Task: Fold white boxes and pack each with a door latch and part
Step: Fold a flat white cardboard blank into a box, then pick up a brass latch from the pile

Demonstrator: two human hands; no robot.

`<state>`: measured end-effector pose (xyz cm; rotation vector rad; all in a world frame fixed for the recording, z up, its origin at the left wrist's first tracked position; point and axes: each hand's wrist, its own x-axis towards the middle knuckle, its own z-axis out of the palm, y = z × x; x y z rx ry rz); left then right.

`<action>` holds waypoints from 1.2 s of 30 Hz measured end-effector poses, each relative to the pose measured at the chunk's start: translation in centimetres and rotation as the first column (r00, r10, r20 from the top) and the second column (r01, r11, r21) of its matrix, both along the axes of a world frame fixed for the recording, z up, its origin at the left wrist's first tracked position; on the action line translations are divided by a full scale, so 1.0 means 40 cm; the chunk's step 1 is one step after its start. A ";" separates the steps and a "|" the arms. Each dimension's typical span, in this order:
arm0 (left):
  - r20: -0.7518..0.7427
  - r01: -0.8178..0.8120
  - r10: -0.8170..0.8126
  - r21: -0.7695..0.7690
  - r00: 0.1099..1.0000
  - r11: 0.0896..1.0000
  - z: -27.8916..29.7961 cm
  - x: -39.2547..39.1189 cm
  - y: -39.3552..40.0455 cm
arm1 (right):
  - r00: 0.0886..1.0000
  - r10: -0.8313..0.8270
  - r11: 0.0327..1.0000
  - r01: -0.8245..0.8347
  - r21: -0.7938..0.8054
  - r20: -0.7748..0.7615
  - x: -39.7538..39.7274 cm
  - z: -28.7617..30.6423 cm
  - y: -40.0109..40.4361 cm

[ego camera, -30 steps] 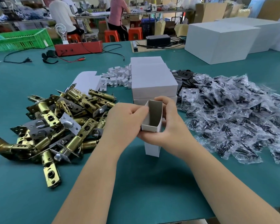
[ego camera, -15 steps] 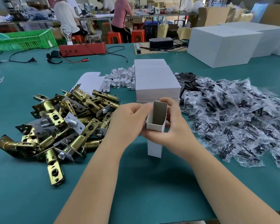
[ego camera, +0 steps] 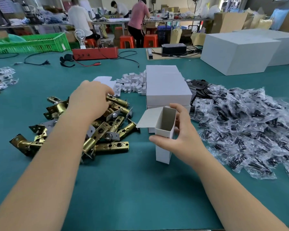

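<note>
Our right hand (ego camera: pixel 177 140) grips the white box (ego camera: pixel 164 130) upright on the green table (ego camera: pixel 123 189), thumb in front, fingers behind; top flap open, nothing visible inside. Thin card, likely light and crushable, so we'd hold it by the side walls near the rim. Left of the box, our left hand (ego camera: pixel 90 99) rests fingers-down on the pile of brass latches (ego camera: pixel 110 130); can't tell if it has one. Latches look heavy, rigid; best taken by the barrel. Bagged parts (ego camera: pixel 240 127) lie right of the box, slippery film.
</note>
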<state>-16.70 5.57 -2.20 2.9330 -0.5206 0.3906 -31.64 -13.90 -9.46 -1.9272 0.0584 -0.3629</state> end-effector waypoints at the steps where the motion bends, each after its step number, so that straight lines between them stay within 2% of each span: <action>1: -0.033 -0.012 0.017 0.150 0.999 0.989 0.003 0.008 -0.002 | 1.000 0.000 1.000 0.000 -0.001 -0.002 0.000 0.001 0.000; 3: -0.040 -0.030 0.045 0.317 0.998 0.948 -0.002 0.013 -0.012 | 1.000 -0.001 1.000 0.001 0.000 -0.006 -0.001 0.002 0.000; 6: 0.058 -0.046 0.024 0.406 0.998 0.913 -0.016 0.023 -0.016 | 1.000 -0.006 1.000 0.006 -0.001 -0.008 -0.004 0.003 -0.001; 12: 0.116 0.021 -0.113 0.604 0.987 0.797 -0.038 0.032 -0.013 | 1.000 -0.010 1.000 0.010 0.002 -0.015 -0.003 0.002 -0.002; 18: 0.210 -0.004 -0.198 0.695 0.957 0.719 -0.054 0.029 -0.015 | 1.000 -0.014 1.000 0.014 -0.004 -0.014 -0.004 0.001 -0.004; 21: 0.276 -0.032 -0.209 0.670 0.938 0.742 -0.039 0.029 -0.008 | 1.000 -0.011 1.000 0.010 -0.008 -0.014 -0.003 0.002 -0.003; 25: 0.379 -0.070 -0.132 0.475 0.916 0.877 -0.002 0.028 0.013 | 1.000 -0.006 1.000 0.006 -0.009 -0.012 -0.003 0.003 -0.003; 27: 0.418 -0.063 -0.061 0.277 0.907 0.959 0.020 0.023 0.031 | 1.000 -0.008 1.000 0.008 -0.013 -0.008 -0.004 0.003 -0.002; 29: 0.436 -0.009 0.012 -0.009 0.900 1.000 0.048 0.009 0.043 | 1.000 -0.012 1.000 0.011 -0.018 -0.003 -0.006 0.002 -0.002; 32: 0.436 0.127 0.052 -0.370 0.899 0.920 0.094 -0.021 0.036 | 1.000 -0.014 1.000 0.014 -0.019 0.006 -0.005 0.002 -0.002; 36: 0.273 0.241 -0.064 -0.686 0.960 0.686 0.137 -0.116 -0.020 | 1.000 -0.002 1.000 0.003 -0.020 0.018 -0.004 0.001 -0.004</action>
